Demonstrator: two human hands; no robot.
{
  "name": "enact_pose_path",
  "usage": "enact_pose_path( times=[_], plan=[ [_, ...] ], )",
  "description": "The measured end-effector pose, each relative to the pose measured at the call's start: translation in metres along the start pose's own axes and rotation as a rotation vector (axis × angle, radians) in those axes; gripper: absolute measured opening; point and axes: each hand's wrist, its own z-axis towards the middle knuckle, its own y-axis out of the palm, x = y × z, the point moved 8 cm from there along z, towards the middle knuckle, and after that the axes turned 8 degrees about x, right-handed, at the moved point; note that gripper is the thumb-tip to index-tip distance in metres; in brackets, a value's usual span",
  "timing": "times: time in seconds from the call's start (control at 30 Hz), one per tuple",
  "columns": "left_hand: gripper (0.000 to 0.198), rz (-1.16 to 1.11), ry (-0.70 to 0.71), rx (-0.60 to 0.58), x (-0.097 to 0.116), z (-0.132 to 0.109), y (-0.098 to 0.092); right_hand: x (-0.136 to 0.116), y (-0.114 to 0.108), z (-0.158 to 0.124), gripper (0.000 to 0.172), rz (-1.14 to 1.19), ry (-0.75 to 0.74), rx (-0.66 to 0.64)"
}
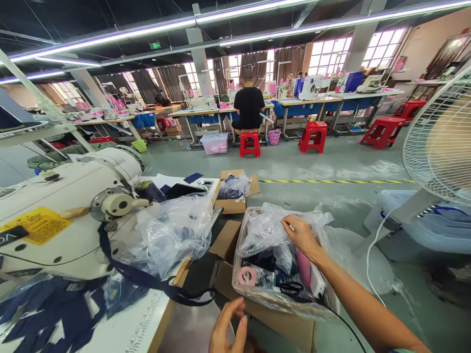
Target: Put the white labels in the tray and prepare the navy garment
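Here, right hand [300, 234] reaches into the lined cardboard box [279, 321], fingers closed on a plastic bag [263, 228] at the top, likely to lift it. Left hand [228, 331] hovers below the box, loosely curled, holding nothing.

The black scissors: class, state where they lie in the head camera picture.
The black scissors lie low and right of centre, inside the clear bin, beside the pink tape roll and below the right hand.

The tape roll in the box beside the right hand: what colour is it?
Pink, seen best in the head view: tape roll.
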Motion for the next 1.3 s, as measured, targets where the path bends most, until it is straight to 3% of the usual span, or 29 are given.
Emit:
enact_pose_path(
  times=[0.07,0.13,0.27,0.4,0.53,0.67,0.83,1.03,1.2,1.23,1.3],
  plan=[
    [0.051,-0.079,-0.279,-0.035,-0.016,0.008,0.022,-0.016,-0.024,-0.003,0.02,0.073,-0.063,0.058],
    [0.073,-0.133,-0.406,-0.052,-0.018,0.016,0.04,-0.028,-0.043,-0.009,0.02,0.085,-0.102,0.064],
    [0.087,-0.115,-0.403,-0.191,0.002,0.017,0.077,-0.037,-0.066,-0.026,0.02,0.08,-0.106,-0.005],
    [0.092,-0.058,-0.359,-0.441,0.026,-0.011,0.119,-0.029,-0.061,-0.048,0.025,0.048,-0.037,-0.204],
    [0.083,-0.004,-0.287,-0.543,0.03,-0.031,0.143,-0.018,-0.059,-0.067,0.025,-0.015,0.003,-0.314],
    [0.065,0.007,-0.272,-0.525,0.02,-0.017,0.143,-0.015,-0.065,-0.071,0.026,-0.097,-0.047,-0.393],
    [0.037,0.037,-0.212,-0.504,0.013,0.002,0.139,-0.015,-0.058,-0.081,0.022,-0.269,-0.24,-0.551],
    [0.031,-0.022,-0.191,-0.385,0.012,0.003,0.136,-0.007,-0.049,-0.104,0.017,-0.433,-0.405,-0.676],
    [0.033,-0.095,-0.271,-0.377,0.009,0.004,0.137,-0.048,-0.065,-0.091,0.021,-0.403,-0.452,-0.426],
    [0.033,-0.112,-0.287,-0.381,0.009,0.005,0.137,-0.057,-0.06,-0.092,0.023,-0.368,-0.446,-0.429],
    [0.032,-0.135,-0.299,-0.38,0.009,0.006,0.138,-0.066,-0.033,-0.104,0.023,-0.305,-0.426,-0.599]
  ],
)
